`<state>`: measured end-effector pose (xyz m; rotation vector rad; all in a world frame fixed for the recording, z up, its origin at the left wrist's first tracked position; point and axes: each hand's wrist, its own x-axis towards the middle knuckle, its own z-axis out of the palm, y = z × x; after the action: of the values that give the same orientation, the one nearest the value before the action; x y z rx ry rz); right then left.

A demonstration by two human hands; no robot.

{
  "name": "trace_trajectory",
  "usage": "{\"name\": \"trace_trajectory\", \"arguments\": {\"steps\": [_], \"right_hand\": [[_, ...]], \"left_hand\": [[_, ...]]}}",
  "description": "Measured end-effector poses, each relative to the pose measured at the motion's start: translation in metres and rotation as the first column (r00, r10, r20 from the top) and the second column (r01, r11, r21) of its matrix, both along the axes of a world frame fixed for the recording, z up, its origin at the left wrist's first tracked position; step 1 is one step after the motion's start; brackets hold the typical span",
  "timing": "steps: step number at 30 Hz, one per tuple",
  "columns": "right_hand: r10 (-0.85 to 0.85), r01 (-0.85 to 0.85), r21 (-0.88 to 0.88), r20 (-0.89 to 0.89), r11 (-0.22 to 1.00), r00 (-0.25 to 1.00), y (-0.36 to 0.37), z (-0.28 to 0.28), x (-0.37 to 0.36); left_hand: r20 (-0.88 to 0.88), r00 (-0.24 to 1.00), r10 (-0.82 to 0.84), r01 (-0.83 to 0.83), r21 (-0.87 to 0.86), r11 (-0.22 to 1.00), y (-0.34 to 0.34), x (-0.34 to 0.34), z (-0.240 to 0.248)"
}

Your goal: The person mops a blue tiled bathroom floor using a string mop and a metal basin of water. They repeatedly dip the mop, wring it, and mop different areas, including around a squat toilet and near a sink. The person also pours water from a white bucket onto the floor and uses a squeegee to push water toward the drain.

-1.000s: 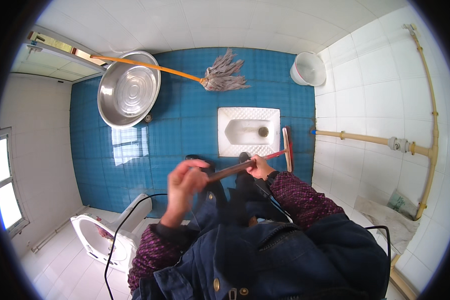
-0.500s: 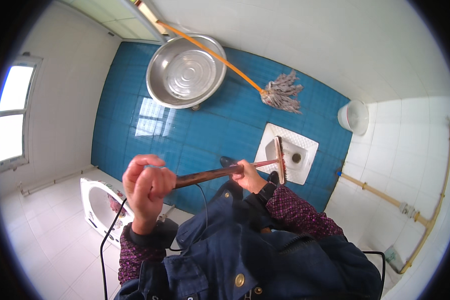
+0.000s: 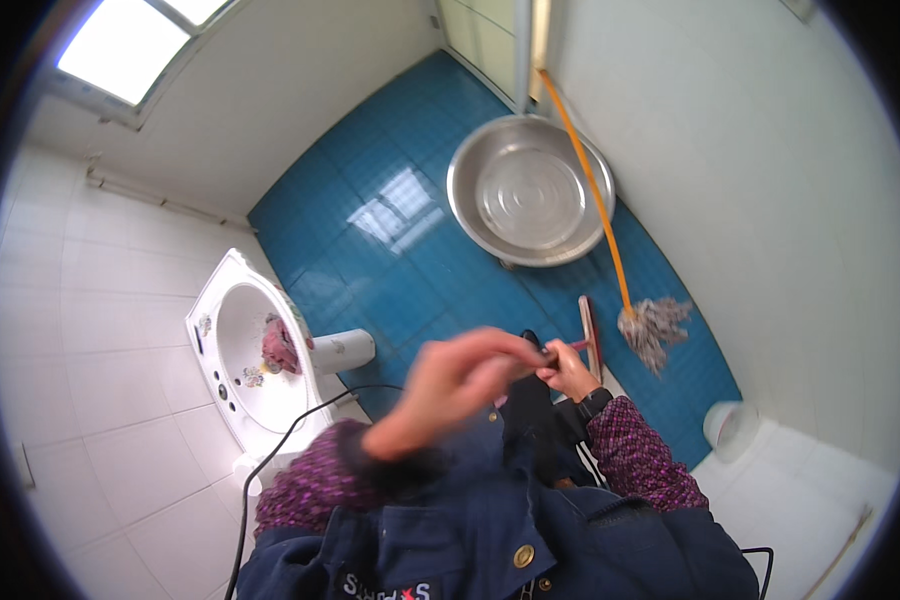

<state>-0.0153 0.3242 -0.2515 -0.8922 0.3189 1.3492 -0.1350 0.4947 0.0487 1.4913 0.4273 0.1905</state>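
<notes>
A long-handled floor brush (image 3: 592, 340) has its narrow head down by the floor, with a pinkish lower pole. My right hand (image 3: 572, 374) is closed round the handle, near my body. My left hand (image 3: 460, 385) is smeared by motion. Its fingers reach across to the dark end of the handle (image 3: 548, 358), beside my right hand; whether they grip it is unclear. Most of the handle is foreshortened or hidden by my hands. Only an edge of the white squat toilet (image 3: 613, 384) shows past my right wrist.
A large metal basin (image 3: 530, 200) stands on the blue tiled floor (image 3: 315, 220). Across it leans a mop (image 3: 655, 330) with an orange pole. At left is a white washbasin (image 3: 232, 350) holding a pink cloth (image 3: 280, 345). A white bucket (image 3: 730, 430) sits by the right wall.
My view has turned left, so the basin and mop now appear further right. The brush head has moved off the squat toilet toward the mop. My left hand has come closer to my right.
</notes>
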Motion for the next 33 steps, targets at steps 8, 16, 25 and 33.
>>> {"name": "trace_trajectory", "arguments": {"steps": [8,16,25,33], "right_hand": [[0.304,-0.374,-0.224,-0.291,0.9,0.907,0.095,-0.025,0.082],[0.507,-0.623,0.047,0.534,0.781,0.676,0.221,0.128,0.112],[0.567,-0.633,0.341,0.281,0.695,0.774,0.385,0.123,0.118],[0.391,-0.599,0.344,0.511,0.723,0.765,0.467,0.162,0.097]], "left_hand": [[-0.024,0.999,-0.028,0.024,-0.128,0.992,0.102,0.047,0.0],[0.301,0.925,-0.23,0.274,-0.113,0.955,0.164,0.074,0.029],[0.2,0.971,-0.134,0.056,0.352,0.934,0.274,0.089,0.006],[0.118,0.959,-0.256,0.124,0.637,0.76,0.39,0.101,-0.009]]}}
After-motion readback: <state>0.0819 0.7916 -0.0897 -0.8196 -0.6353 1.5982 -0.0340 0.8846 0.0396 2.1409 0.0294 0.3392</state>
